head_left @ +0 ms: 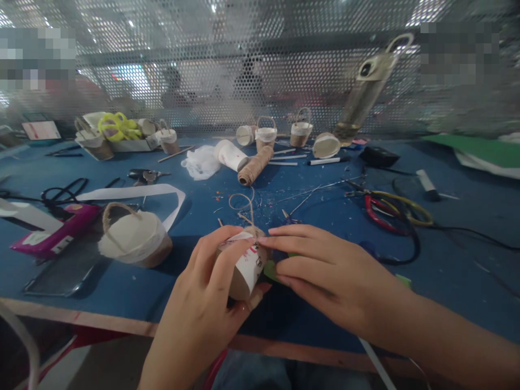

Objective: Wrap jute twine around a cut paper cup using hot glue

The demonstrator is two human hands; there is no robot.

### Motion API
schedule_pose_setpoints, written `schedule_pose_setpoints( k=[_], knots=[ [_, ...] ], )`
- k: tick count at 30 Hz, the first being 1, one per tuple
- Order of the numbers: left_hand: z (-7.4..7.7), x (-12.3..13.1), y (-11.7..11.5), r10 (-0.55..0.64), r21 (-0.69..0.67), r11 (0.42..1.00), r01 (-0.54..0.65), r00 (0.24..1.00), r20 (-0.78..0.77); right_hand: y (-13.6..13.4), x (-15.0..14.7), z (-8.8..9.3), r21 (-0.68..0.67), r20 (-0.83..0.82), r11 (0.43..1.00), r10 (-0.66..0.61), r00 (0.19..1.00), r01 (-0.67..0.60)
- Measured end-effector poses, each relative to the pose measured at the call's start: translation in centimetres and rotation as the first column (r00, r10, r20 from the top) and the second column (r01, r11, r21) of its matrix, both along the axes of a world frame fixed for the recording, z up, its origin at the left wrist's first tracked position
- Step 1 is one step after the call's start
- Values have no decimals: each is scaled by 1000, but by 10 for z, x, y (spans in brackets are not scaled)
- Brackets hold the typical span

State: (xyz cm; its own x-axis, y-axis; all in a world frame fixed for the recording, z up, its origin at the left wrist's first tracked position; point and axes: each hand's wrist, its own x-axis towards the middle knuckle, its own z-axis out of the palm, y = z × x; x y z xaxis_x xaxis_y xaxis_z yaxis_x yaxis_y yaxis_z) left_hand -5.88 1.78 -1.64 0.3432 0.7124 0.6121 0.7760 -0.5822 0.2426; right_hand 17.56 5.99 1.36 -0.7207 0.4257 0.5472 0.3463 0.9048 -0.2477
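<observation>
A paper cup (247,262) with printed marks lies on its side in my left hand (207,287), whose fingers and thumb wrap round it. Twine (252,216) runs from the cup's far end back toward a brown roll (257,165). My right hand (325,265) presses its fingertips against the twine at that far end, the fingers close together. A small green piece (271,270) shows beside the right fingertips; its kind is unclear. Left of my hands stands a small cup basket (136,238) with a twine handle and white trim.
A magenta glue gun (60,230) lies at left beside a white strip (138,192). Pliers with red handles (377,208) and cords lie at right. More cup baskets (266,135), yellow scissors (117,126), a crumpled white bag (201,162) and a bottle (361,92) stand along the back.
</observation>
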Motion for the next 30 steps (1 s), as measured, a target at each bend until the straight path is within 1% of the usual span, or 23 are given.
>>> schedule_pose_setpoints(
  k=[4,11,16,20,24,27,30],
  knots=[
    [-1,0,1,1,18,1000,-1,1000,0,0,0,-1,-32,20,999,-6,1000,6],
    [0,0,0,-5,-1,1000,5,1000,26,-1,-1,0,-141,-24,990,-14,1000,10],
    [0,-1,-2,11,-17,1000,-10,999,35,-4,0,3,-224,-106,971,-111,988,85],
    [1,-1,-3,29,-14,1000,-28,997,77,-6,-1,9,-307,-205,947,-160,966,92],
    [1,-1,-3,14,-21,1000,-12,994,106,-8,-1,13,-410,-296,907,-237,925,101],
    [1,-1,-3,-13,-41,999,18,994,109,-8,1,14,-472,-315,873,-297,901,122],
    [1,-2,-4,-28,-76,996,37,994,106,-6,3,14,-491,-304,860,-321,897,141]
  ],
)
